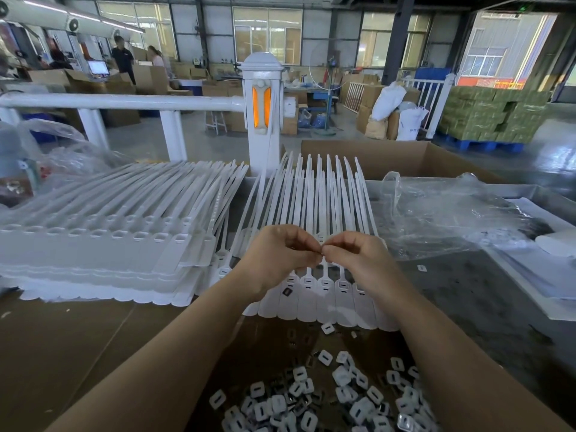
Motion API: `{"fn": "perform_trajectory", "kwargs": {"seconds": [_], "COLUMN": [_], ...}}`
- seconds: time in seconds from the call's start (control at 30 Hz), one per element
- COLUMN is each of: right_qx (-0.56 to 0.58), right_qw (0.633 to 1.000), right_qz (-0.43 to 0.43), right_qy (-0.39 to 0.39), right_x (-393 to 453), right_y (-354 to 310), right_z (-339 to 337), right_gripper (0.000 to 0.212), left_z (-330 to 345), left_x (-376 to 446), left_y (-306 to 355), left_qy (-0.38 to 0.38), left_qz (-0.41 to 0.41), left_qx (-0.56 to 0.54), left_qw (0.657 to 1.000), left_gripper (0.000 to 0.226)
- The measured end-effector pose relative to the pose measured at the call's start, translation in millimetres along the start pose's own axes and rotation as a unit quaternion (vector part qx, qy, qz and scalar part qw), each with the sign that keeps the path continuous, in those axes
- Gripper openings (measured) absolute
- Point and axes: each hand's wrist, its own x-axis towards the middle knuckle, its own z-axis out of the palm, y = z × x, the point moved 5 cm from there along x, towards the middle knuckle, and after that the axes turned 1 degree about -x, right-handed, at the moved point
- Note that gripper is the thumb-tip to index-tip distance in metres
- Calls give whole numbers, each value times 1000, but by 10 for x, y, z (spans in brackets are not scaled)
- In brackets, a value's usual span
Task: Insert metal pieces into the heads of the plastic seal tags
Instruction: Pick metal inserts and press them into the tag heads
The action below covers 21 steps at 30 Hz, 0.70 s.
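Both grips (pixel 282 255) (pixel 355 257) pinching tiny metal piece (pixel 321 251) over white seal tags (pixel 325 294)

— Where's there room to reach on this bench?

— Bare cardboard (pixel 78 332) at near left. Near centre, a heap of small inserts (pixel 327 397) covers it.

— Further back?

— Stacked seal tags (pixel 103 254) fill the left, a fanned row of tags (pixel 330 288) the middle, crumpled plastic film (pixel 442 213) the right. Behind them stands a white railing post (pixel 263 120).
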Motion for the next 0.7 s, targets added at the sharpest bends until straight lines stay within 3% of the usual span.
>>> {"fn": "perform_trajectory", "kwargs": {"seconds": [0.23,0.43,0.7], "right_qx": [-1,3,28], "right_qw": [1000,999,999], "right_qz": [-13,-31,-37], "right_qy": [-3,3,-2], "right_x": [9,12,-26], "right_y": [9,-13,-57], "right_z": [6,-11,-20], "right_gripper": [5,5,10], "left_z": [-15,-33,-13], "left_x": [26,36,32], "left_y": [-27,-32,-46], "left_qy": [6,-9,-16], "left_qz": [-17,-9,-20], "left_qx": [-18,-33,-99], "left_qw": [1000,999,995], "left_gripper": [21,6,18]}}
